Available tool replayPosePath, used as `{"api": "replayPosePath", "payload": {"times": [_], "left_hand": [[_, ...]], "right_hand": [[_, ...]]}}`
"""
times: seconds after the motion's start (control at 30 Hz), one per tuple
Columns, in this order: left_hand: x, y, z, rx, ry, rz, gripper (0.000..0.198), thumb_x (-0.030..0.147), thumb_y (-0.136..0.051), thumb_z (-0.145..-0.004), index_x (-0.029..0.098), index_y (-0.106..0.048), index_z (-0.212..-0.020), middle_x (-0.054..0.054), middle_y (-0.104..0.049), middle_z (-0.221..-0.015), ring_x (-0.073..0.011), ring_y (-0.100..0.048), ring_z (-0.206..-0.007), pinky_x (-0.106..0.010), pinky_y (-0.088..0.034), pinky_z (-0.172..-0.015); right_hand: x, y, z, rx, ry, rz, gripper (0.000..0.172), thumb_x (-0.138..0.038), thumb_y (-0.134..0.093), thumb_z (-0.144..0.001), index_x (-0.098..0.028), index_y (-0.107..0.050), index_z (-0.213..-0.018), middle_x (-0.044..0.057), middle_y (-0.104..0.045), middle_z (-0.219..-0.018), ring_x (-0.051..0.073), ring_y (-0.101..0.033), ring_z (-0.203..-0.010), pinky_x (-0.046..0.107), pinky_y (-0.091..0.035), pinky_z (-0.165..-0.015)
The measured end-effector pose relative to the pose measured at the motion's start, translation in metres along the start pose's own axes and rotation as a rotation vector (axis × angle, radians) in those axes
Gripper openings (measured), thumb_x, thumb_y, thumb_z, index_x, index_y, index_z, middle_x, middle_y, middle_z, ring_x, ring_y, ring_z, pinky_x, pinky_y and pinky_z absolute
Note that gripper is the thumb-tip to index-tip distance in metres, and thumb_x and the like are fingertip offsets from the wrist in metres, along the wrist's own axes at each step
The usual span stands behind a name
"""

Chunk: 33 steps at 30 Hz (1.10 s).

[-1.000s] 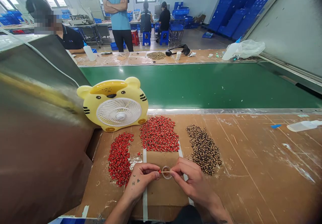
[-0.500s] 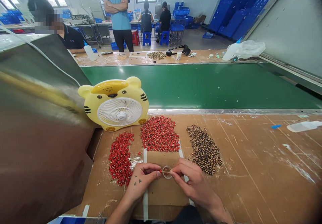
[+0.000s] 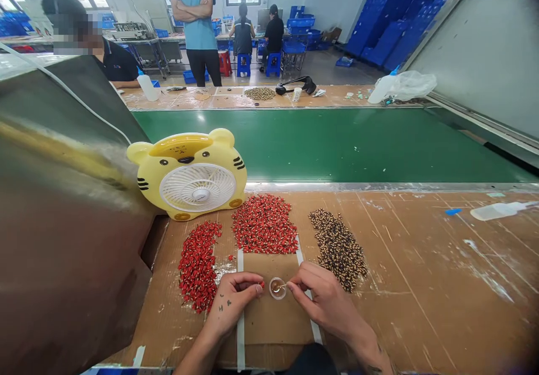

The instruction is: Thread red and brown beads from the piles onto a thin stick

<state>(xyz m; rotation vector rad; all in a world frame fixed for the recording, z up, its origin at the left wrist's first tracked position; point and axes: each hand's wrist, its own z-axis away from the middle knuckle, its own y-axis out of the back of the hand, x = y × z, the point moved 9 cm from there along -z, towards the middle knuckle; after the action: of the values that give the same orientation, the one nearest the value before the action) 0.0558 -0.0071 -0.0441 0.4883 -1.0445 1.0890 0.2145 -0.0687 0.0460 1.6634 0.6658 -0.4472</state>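
Between thumb and forefinger, my left hand [image 3: 236, 296] pinches a small red piece [image 3: 262, 284], too small to make out fully. My right hand [image 3: 322, 293] grips a thin wooden stick [image 3: 282, 287], its tip at a small clear round dish [image 3: 277, 295]. The dish stands on a brown cardboard sheet [image 3: 275, 324] taped down along both sides. Beyond it lies a heap of small red pieces [image 3: 265, 223], and a second red heap [image 3: 197, 268] spreads left of my left hand. A pile of small black-and-tan pieces [image 3: 339, 248] lies beyond my right hand.
A yellow animal-faced fan [image 3: 191, 175] stands behind the heaps, beside a metal housing [image 3: 63, 223] on the left. A green conveyor belt [image 3: 315, 145] crosses ahead. A squeeze bottle [image 3: 497, 211] and a blue cap [image 3: 453, 211] lie at right. Several people are across the room.
The stick has moved off the red piece and now dips toward the dish. My left hand has drawn slightly left with the red piece. The view has shifted a little.
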Motion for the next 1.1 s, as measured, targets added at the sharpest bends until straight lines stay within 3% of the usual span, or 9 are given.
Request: {"api": "replayPosePath", "payload": {"times": [0.1, 0.2, 0.37, 0.47, 0.57, 0.83, 1.1], "left_hand": [[-0.003, 0.002, -0.002, -0.005, -0.005, -0.029, 0.021, 0.028, -0.08, -0.066, 0.014, -0.08, -0.082, -0.007, -0.076, -0.07, -0.0173, -0.065, -0.064, -0.025, -0.047, -0.065], [-0.006, 0.004, -0.002, -0.015, -0.016, -0.041, 0.022, 0.031, -0.08, -0.067, 0.014, -0.08, -0.082, -0.006, -0.076, -0.07, -0.0176, -0.064, -0.064, -0.025, -0.047, -0.065], [-0.006, 0.011, -0.001, 0.013, -0.014, -0.062, 0.025, 0.034, -0.082, -0.065, 0.015, -0.08, -0.082, -0.006, -0.076, -0.072, -0.0187, -0.065, -0.066, -0.025, -0.047, -0.066], [-0.003, 0.011, -0.001, 0.013, -0.016, -0.062, 0.026, 0.035, -0.082, -0.064, 0.015, -0.08, -0.082, -0.006, -0.076, -0.072, -0.0189, -0.065, -0.067, -0.026, -0.048, -0.067], [-0.001, 0.008, -0.001, 0.01, -0.01, -0.046, 0.027, 0.035, -0.083, -0.063, 0.016, -0.08, -0.081, -0.006, -0.076, -0.071, -0.0189, -0.065, -0.066, -0.025, -0.047, -0.066], [-0.002, 0.009, 0.0, 0.01, -0.004, -0.023, 0.028, 0.035, -0.084, -0.061, 0.016, -0.08, -0.081, -0.006, -0.076, -0.069, -0.0188, -0.064, -0.066, -0.025, -0.047, -0.067], [0.0, 0.008, 0.002, -0.004, -0.014, -0.024, 0.024, 0.034, -0.082, -0.063, 0.016, -0.08, -0.079, -0.005, -0.074, -0.068, -0.0185, -0.064, -0.065, -0.026, -0.047, -0.066]], "right_hand": [[0.008, -0.016, 0.001, -0.066, -0.031, 0.117, 0.023, -0.02, -0.056, -0.094, -0.019, -0.056, -0.07, 0.002, -0.059, -0.073, 0.017, -0.054, -0.068, 0.027, -0.038, -0.062], [0.023, -0.02, 0.004, -0.049, -0.091, 0.147, 0.025, -0.027, -0.062, -0.092, -0.019, -0.055, -0.069, 0.001, -0.058, -0.072, 0.017, -0.055, -0.068, 0.027, -0.039, -0.062], [0.07, 0.019, 0.004, 0.057, -0.23, 0.19, 0.02, -0.024, -0.053, -0.097, -0.018, -0.064, -0.081, 0.003, -0.063, -0.079, 0.017, -0.059, -0.075, 0.028, -0.044, -0.07], [0.099, 0.043, 0.0, 0.03, -0.282, 0.36, 0.014, -0.015, -0.054, -0.093, -0.017, -0.068, -0.091, 0.006, -0.067, -0.088, 0.021, -0.06, -0.086, 0.032, -0.046, -0.08], [0.115, 0.049, -0.006, -0.016, -0.285, 0.421, 0.016, -0.01, -0.056, -0.089, -0.017, -0.07, -0.094, 0.006, -0.067, -0.09, 0.022, -0.06, -0.09, 0.032, -0.045, -0.082], [0.125, 0.029, -0.021, -0.108, -0.315, 0.525, 0.017, -0.007, -0.057, -0.084, -0.017, -0.069, -0.079, 0.009, -0.068, -0.083, 0.024, -0.061, -0.085, 0.032, -0.042, -0.079], [0.117, 0.04, -0.022, -0.006, -0.334, 0.41, 0.016, -0.01, -0.053, -0.08, -0.019, -0.062, -0.07, 0.007, -0.065, -0.079, 0.023, -0.06, -0.083, 0.031, -0.042, -0.077]]}}
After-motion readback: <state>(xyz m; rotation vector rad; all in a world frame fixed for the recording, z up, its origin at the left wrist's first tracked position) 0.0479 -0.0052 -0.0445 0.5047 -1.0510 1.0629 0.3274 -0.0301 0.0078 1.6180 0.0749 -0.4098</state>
